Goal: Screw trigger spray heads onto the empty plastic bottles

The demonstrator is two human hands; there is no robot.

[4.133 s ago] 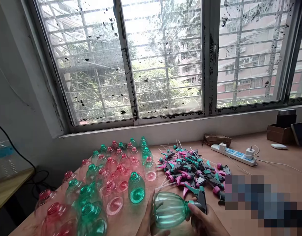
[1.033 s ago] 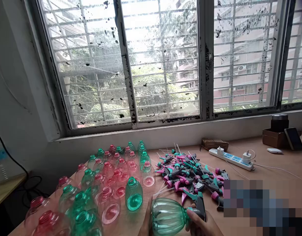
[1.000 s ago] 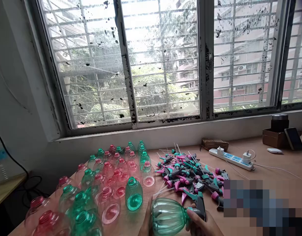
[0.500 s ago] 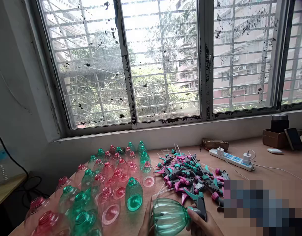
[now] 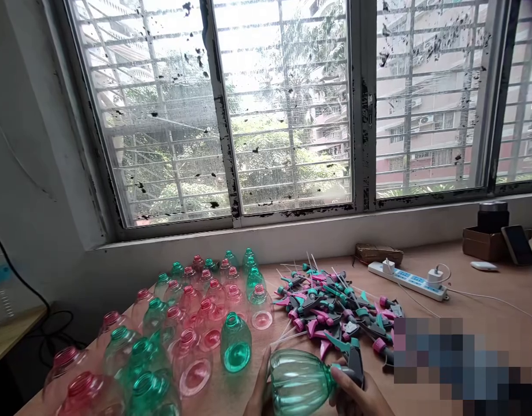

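Observation:
A clear green plastic bottle lies on its side at the bottom centre, its base turned left. My left hand is wrapped round its base end. My right hand is closed on the bottle's neck, where a grey and teal trigger spray head sits. Both hands are cut off by the bottom edge. Several empty green and pink bottles stand upright to the left. A heap of pink and teal trigger spray heads lies just behind the held bottle.
The wooden table runs under a barred window. A white power strip with a plugged charger and cable lies at the back right. Farther right are a cardboard box, a phone and a dark jar. A blurred patch covers the lower right.
Since four seconds ago the view has shifted slightly. Both hands have stayed on the green bottle with the spray head at its neck; in the last second almost nothing moved.

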